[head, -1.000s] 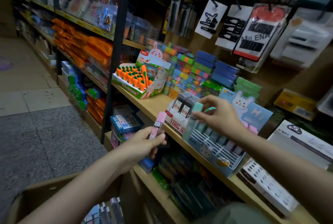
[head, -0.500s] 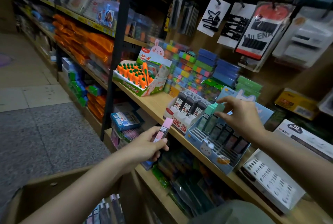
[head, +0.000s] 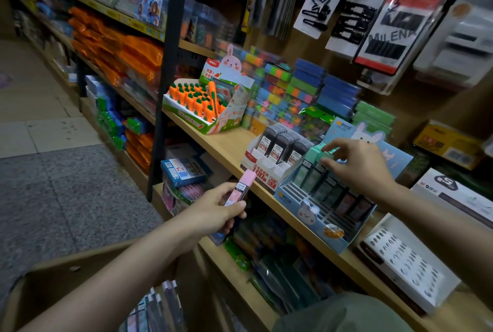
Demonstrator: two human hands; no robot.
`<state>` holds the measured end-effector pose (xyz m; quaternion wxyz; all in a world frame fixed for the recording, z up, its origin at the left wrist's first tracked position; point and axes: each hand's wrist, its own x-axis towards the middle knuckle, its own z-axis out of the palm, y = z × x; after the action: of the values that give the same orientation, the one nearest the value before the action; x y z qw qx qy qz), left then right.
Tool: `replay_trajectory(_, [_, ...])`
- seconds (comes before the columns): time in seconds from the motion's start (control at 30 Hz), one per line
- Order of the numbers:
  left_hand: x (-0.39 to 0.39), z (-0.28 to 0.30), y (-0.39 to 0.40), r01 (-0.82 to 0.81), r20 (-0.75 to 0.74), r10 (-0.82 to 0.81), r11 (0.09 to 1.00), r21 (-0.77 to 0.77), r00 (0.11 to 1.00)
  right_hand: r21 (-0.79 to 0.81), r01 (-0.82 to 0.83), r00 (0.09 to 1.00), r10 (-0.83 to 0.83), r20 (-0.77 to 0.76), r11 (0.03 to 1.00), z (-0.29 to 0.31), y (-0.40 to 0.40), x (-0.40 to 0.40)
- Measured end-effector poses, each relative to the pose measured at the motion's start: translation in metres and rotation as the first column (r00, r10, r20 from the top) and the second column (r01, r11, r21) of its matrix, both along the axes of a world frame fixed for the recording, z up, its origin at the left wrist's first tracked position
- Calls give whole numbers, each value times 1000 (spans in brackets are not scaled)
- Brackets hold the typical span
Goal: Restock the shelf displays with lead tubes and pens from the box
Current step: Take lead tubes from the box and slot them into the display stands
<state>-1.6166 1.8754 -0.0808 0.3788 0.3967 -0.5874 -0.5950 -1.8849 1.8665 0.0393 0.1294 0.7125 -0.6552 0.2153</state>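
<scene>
My left hand (head: 216, 214) grips a pink lead tube (head: 239, 190) upright, just in front of the shelf edge. My right hand (head: 360, 166) reaches over the blue rabbit display box (head: 306, 211) on the wooden shelf (head: 229, 144). Its fingers are loosely spread, and the fingertips touch the tops of the mint-green lead tubes (head: 313, 156) standing in the display's back-left slots. Darker tubes fill the slots further right; the front rows are bare slots. The open cardboard box (head: 53, 278) sits low at the left, with more packaged tubes (head: 160, 307) inside.
A white display of black lead tubes (head: 277, 148) stands left of the blue one, and a carrot-eraser display (head: 200, 103) further left. Stacked colourful erasers line the shelf's back. A white slotted tray (head: 405, 265) lies to the right. Carded hair clips hang above.
My right hand has set the mint-green tube into the blue display and let it go, and now rests its fingertips on the tubes' tops. My left hand still holds the pink tube.
</scene>
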Motion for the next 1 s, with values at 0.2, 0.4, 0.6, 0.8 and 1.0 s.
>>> replay_trajectory(0.2, [-4, -5, -6, 4, -13, -4, 1000, 0, 1000, -18, 78, 994, -79, -70, 997, -10, -9, -3])
replay_trajectory(0.4, [-8, -8, -7, -5, -25, 6, 1000, 17, 1000, -93, 123, 986, -132, -103, 988, -16, -14, 1])
replay_trajectory(0.6, [-13, -1, 5, 4, -5, -4, 1000, -28, 1000, -170, 26, 992, -4, 128, 985, -9, 9, 21])
replay_trajectory(0.8, [-18, 15, 30, 52, 58, -40, 974, -220, 998, 79, -252, 756, 145, 638, 965, -53, 62, 83])
replay_trajectory(1.0, [-48, 26, 52, 88, 114, -47, 915, -393, 992, -12, -251, 682, 185, 708, 968, -27, 79, 53])
